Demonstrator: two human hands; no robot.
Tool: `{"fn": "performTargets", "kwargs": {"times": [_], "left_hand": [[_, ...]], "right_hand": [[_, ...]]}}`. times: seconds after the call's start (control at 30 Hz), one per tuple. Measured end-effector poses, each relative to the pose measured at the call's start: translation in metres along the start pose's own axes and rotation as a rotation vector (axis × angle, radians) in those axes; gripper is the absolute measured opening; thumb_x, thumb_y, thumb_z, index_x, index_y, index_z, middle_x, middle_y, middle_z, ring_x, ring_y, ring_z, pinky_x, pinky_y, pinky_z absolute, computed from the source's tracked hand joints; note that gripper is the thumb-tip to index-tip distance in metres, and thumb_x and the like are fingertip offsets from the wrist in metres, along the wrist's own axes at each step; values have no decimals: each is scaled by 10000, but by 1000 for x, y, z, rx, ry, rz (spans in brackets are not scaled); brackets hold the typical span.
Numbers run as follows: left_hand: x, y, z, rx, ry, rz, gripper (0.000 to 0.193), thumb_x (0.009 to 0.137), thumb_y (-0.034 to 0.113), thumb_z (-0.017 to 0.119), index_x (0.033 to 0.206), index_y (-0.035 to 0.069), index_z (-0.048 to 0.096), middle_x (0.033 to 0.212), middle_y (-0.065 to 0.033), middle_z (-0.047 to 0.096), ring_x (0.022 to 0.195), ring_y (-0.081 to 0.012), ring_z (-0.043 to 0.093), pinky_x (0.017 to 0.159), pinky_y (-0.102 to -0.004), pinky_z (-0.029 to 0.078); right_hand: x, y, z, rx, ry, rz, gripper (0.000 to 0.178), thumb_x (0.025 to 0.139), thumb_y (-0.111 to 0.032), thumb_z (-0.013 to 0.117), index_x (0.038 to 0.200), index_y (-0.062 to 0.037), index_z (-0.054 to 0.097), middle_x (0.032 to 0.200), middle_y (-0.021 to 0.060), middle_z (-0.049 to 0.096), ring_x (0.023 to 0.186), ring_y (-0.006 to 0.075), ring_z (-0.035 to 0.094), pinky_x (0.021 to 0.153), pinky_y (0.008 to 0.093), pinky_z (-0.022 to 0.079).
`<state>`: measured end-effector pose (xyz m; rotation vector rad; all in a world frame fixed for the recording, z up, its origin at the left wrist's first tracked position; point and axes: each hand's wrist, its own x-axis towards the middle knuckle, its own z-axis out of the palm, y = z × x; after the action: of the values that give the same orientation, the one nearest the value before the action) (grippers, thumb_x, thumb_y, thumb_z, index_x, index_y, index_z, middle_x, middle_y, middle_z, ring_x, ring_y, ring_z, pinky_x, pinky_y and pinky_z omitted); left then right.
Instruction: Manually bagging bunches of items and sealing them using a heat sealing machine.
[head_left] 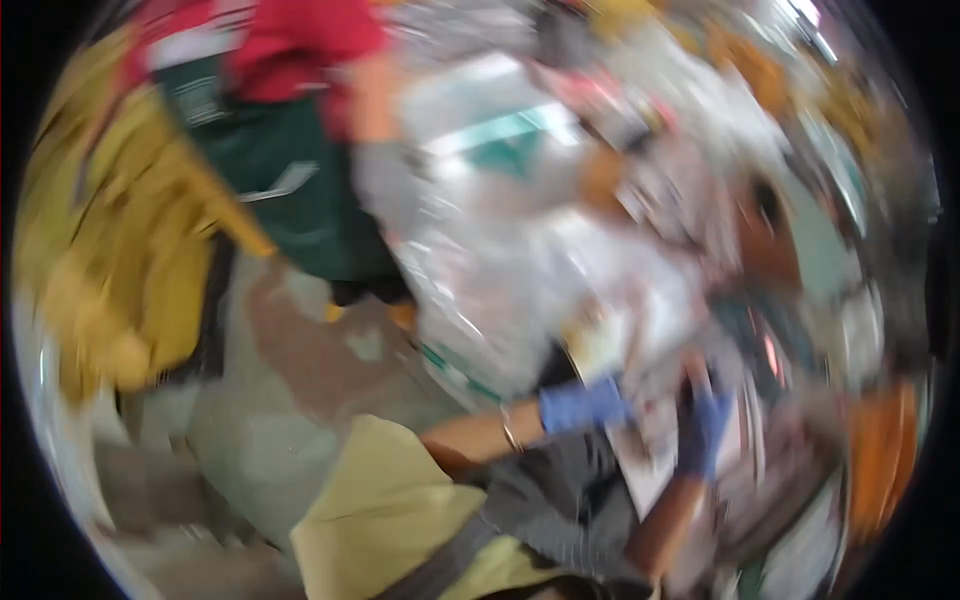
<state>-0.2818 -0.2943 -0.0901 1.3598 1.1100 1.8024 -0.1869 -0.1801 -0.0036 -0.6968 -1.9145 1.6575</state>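
Note:
Motion smears most of the view. My left hand (590,405), in a blue glove with a bangle on the wrist, reaches rightward at the edge of a cluttered work surface. Close to its fingers lies a small pale yellow and white piece (592,350), its kind unclear. My right hand (706,430), also blue-gloved, points away from me over pale, blurred sheet-like material (645,465). The fingers of both hands are too blurred to show whether they grip anything.
A person (290,180) in a red top and dark green apron stands across at the upper left, near clear plastic wrapping (480,260). Yellow material (150,240) is piled at far left. An orange object (880,455) stands at right. Grey floor (260,440) shows at left.

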Motion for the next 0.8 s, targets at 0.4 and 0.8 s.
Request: {"fn": "performTargets", "kwargs": {"times": [0.4,0.8], "left_hand": [[29,17,48,-918,-206,-802,231,773,209,615,913,58,509,558,8,412,379,-46,300,361,-191,219],[-26,11,26,423,167,-708,393,686,184,656,994,-12,509,871,-126,557,792,-174,494,697,-323,433]], "right_hand": [[-28,9,-71,706,-110,176,196,781,-181,622,848,3,604,647,-31,525,495,11,401,445,156,299],[-32,14,-12,-768,-8,-464,36,712,-3,566,696,-11,535,629,137,515,594,266,548,551,331,429]]}}
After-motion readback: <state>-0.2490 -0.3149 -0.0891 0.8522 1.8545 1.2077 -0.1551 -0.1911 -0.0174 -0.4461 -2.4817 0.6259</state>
